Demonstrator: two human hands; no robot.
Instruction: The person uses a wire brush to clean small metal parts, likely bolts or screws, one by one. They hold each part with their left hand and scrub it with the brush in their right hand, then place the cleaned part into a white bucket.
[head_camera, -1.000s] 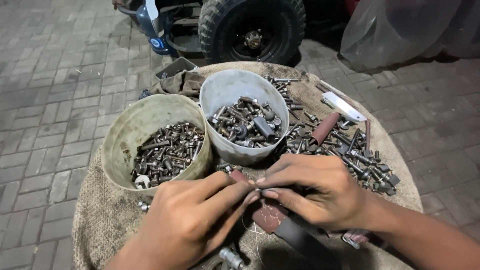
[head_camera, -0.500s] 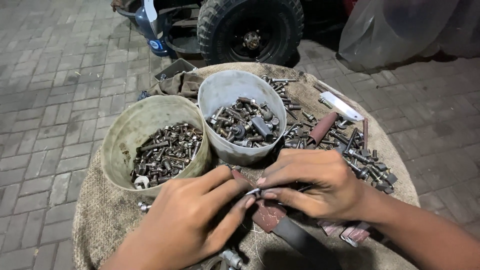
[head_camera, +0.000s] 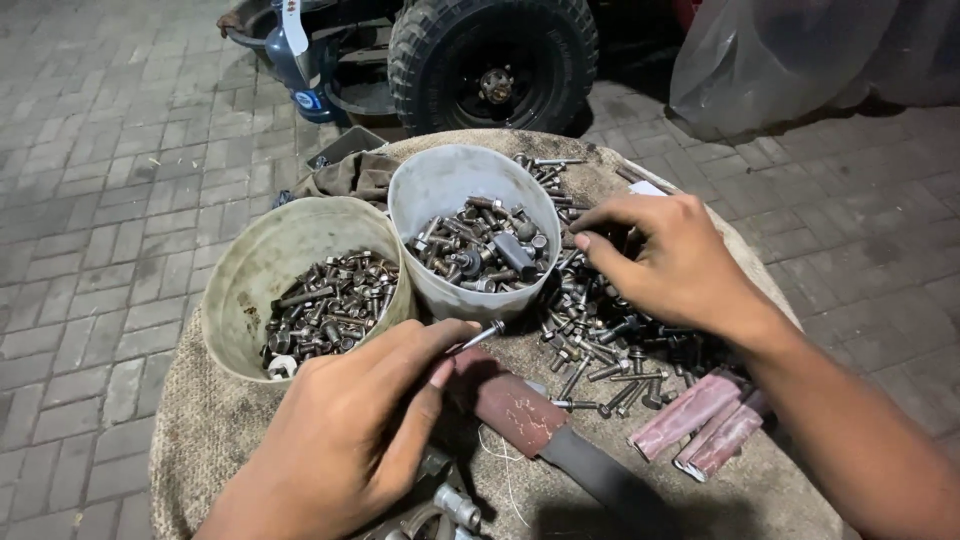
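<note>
- Left hand low in view, thumb and forefinger pinched on a small bolt; the bolt's tip pokes out toward the white tub.
- Bolt sits just in front of the white tub, above a rusty red handle.
- Right hand reaches over the loose pile of bolts on the sacking; fingers curled, tips down among the pieces. Cannot tell whether it has hold of anything.
- White tub holds mixed bolts and nuts, some dark, some bright.
- Cream tub stands touching the white one on its left, part filled with darker bolts.
- Both tubs rest on a round table covered in burlap.
- Rusty handle runs into a dark blade toward the bottom edge.
- Reddish blocks lie side by side near the right forearm.
- Metal fitting at the bottom edge, under the left hand.
- Behind the table: a tyre, a brown cloth, a plastic sheet, brick paving.
</note>
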